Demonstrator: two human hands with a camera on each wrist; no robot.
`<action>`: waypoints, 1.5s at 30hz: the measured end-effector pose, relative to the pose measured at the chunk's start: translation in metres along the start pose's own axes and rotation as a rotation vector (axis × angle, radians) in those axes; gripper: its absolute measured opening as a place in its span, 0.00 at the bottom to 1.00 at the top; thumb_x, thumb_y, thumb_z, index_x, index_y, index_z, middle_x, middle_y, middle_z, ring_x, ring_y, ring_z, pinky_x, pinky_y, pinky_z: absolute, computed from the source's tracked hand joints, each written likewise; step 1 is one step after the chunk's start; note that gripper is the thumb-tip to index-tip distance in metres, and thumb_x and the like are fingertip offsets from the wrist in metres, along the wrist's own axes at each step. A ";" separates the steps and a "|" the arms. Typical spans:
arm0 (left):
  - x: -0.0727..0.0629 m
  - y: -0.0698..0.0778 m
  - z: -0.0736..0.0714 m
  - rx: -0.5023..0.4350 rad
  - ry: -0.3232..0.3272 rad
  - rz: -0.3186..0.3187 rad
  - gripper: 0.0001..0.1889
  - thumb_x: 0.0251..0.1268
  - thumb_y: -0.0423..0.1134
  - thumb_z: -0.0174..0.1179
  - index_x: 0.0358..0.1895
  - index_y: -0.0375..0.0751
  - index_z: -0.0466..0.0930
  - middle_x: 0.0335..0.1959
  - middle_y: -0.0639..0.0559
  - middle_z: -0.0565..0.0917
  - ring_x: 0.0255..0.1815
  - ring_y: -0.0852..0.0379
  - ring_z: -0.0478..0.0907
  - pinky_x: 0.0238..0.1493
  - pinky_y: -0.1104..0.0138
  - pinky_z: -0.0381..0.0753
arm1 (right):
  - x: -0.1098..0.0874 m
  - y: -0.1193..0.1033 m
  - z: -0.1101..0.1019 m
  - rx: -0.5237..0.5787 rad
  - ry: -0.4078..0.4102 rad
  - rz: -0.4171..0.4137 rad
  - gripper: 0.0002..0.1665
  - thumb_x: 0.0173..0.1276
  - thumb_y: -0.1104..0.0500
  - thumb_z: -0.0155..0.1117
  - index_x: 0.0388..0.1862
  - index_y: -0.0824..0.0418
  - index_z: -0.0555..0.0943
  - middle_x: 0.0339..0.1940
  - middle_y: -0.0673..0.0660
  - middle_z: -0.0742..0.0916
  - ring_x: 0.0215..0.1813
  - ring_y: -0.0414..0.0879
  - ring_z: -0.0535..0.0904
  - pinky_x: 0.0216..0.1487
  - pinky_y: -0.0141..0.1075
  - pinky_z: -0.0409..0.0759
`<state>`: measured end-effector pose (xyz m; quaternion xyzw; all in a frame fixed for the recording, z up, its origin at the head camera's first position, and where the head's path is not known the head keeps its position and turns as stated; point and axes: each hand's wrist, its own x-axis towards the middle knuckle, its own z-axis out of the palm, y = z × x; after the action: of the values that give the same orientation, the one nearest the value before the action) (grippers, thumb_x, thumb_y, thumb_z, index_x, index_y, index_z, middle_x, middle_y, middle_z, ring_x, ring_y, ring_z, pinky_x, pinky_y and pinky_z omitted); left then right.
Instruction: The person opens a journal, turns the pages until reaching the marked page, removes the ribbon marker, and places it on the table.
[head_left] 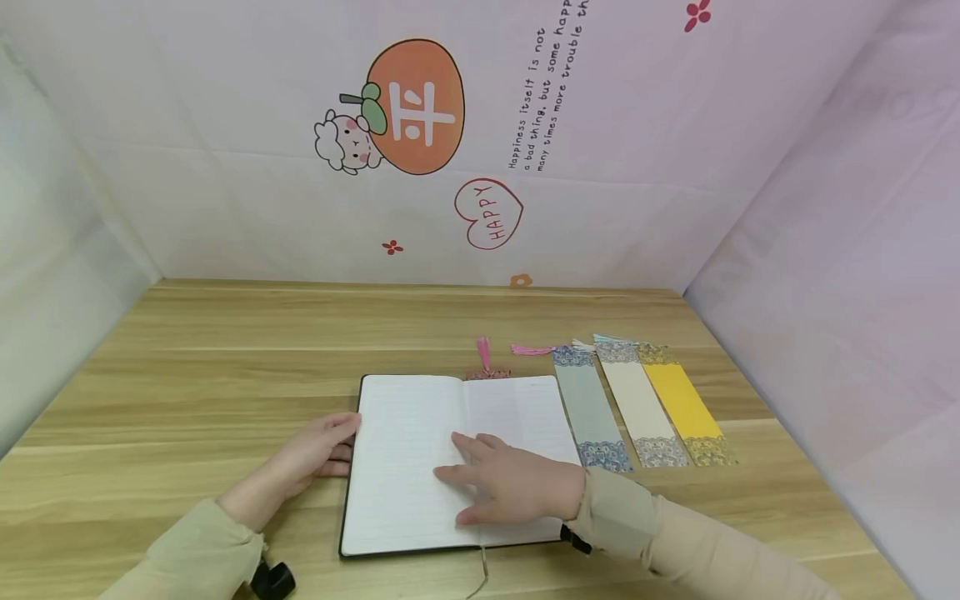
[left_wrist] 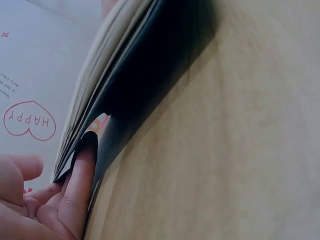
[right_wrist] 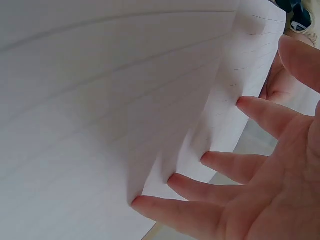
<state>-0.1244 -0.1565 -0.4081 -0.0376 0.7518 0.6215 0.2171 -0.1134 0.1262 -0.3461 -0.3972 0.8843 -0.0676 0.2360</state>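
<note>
An open notebook (head_left: 408,408) with lined pages and a black cover lies on the table. At its left edge, my left hand (head_left: 318,450) holds the notebook, fingers tucked beneath the cover and thumb on the page side. In the left wrist view, the black cover (left_wrist: 165,55) slants over those fingers. My right hand (head_left: 517,479) spreads its fingers over the middle of the pages. In the right wrist view, its fingertips (right_wrist: 137,201) touch the lined paper (right_wrist: 75,125). A reddish patterned bookmark (head_left: 488,374) with a pink tassel pokes out above the right page.
Right of the notebook lie a grey-green bookmark (head_left: 590,408), a cream bookmark (head_left: 637,396) and a yellow bookmark (head_left: 684,400), with tassels at the far end. A thin ribbon (head_left: 484,567) trails from the notebook's near edge. A printed cloth (head_left: 262,225) stands behind the wooden table (head_left: 225,358).
</note>
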 end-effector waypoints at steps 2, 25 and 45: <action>0.000 0.001 0.001 0.031 0.005 -0.001 0.30 0.74 0.41 0.48 0.68 0.23 0.54 0.49 0.36 0.78 0.40 0.59 0.78 0.37 0.66 0.82 | 0.000 0.002 0.000 -0.006 -0.006 -0.009 0.34 0.67 0.43 0.59 0.70 0.45 0.66 0.76 0.62 0.59 0.73 0.62 0.57 0.70 0.50 0.62; -0.001 0.006 0.004 0.096 0.017 -0.014 0.33 0.69 0.34 0.54 0.69 0.20 0.49 0.67 0.23 0.57 0.55 0.48 0.76 0.40 0.65 0.83 | 0.012 0.084 -0.009 -0.055 0.092 0.163 0.47 0.51 0.48 0.75 0.70 0.54 0.67 0.74 0.61 0.64 0.73 0.61 0.57 0.70 0.53 0.59; 0.000 0.004 0.004 0.077 0.025 -0.009 0.33 0.69 0.33 0.54 0.69 0.20 0.50 0.66 0.23 0.59 0.51 0.52 0.78 0.40 0.64 0.83 | 0.022 0.122 -0.023 0.044 0.237 0.318 0.53 0.49 0.47 0.76 0.71 0.60 0.63 0.71 0.64 0.67 0.72 0.67 0.55 0.68 0.58 0.59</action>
<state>-0.1244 -0.1521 -0.4043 -0.0405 0.7778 0.5904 0.2119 -0.2193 0.1908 -0.3712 -0.2366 0.9558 -0.0950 0.1463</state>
